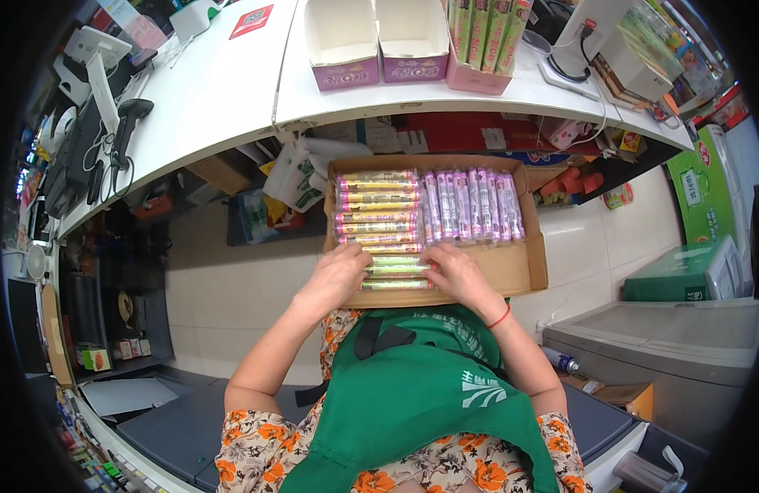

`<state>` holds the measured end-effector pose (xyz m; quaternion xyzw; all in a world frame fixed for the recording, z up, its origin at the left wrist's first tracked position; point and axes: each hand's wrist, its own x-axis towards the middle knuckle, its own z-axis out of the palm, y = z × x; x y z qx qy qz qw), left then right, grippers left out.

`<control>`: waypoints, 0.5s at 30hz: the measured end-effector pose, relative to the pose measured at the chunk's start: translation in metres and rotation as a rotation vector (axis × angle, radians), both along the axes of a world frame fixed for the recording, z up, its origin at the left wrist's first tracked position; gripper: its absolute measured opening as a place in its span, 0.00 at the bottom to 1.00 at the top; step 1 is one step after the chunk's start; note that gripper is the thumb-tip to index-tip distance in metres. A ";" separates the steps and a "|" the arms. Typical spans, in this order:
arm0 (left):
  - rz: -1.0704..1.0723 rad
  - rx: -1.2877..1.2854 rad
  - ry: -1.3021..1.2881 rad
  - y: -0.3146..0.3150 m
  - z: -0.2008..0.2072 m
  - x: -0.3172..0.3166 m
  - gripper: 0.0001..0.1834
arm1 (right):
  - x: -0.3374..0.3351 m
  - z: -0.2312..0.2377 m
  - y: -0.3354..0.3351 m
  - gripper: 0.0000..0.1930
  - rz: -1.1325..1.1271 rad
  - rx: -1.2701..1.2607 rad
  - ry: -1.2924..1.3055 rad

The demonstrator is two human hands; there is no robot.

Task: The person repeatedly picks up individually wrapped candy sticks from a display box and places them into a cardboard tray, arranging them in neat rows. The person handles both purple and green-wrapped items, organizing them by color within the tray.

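Note:
A shallow cardboard box [511, 271] rests at my lap. Yellow wrapped sticks [378, 197] lie in rows at its left, and purple wrapped sticks [470, 205] stand side by side to their right. Below the yellow ones are several green wrapped sticks [396, 270] in clear film. My left hand [338, 275] grips their left end, fingers curled over the box's near left part. At the right end, my right hand [459, 275] pinches the same green sticks. What the sticks contain cannot be made out.
On the white counter [207, 90] ahead stand two open, bare-bottomed purple-and-white cartons [342, 49] and a pink carton [478, 78] of green sticks. A barcode scanner [131, 119] is at the left. Green crates [683, 271] and a grey lidded unit [659, 337] stand at the right.

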<state>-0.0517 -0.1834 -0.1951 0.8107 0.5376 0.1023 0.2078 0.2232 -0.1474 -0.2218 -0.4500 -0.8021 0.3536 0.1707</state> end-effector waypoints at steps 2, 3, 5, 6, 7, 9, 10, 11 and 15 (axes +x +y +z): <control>0.019 -0.014 -0.025 0.001 0.000 0.001 0.11 | 0.000 -0.007 0.000 0.10 -0.010 0.038 0.016; 0.027 -0.021 -0.037 0.001 0.000 0.001 0.10 | 0.000 -0.009 0.000 0.10 -0.015 0.057 0.024; 0.024 0.032 -0.057 0.003 -0.007 -0.001 0.11 | -0.001 -0.009 0.002 0.09 -0.026 0.039 -0.014; 0.022 0.058 -0.067 0.003 -0.011 -0.001 0.11 | -0.002 -0.009 0.003 0.09 -0.032 0.030 -0.032; 0.029 0.049 -0.075 0.003 -0.014 -0.001 0.10 | -0.003 -0.009 0.003 0.09 -0.043 0.034 -0.036; 0.042 0.031 -0.092 0.003 -0.018 -0.001 0.09 | -0.004 -0.010 0.001 0.08 -0.064 0.042 -0.045; 0.040 0.016 -0.076 0.003 -0.020 -0.001 0.09 | -0.004 -0.011 -0.001 0.08 -0.068 0.053 -0.029; 0.037 0.001 -0.060 0.002 -0.021 -0.001 0.08 | -0.004 -0.014 -0.003 0.08 -0.072 0.065 -0.014; 0.030 0.004 -0.017 0.000 -0.019 0.000 0.05 | -0.004 -0.018 -0.003 0.08 -0.040 0.036 0.013</control>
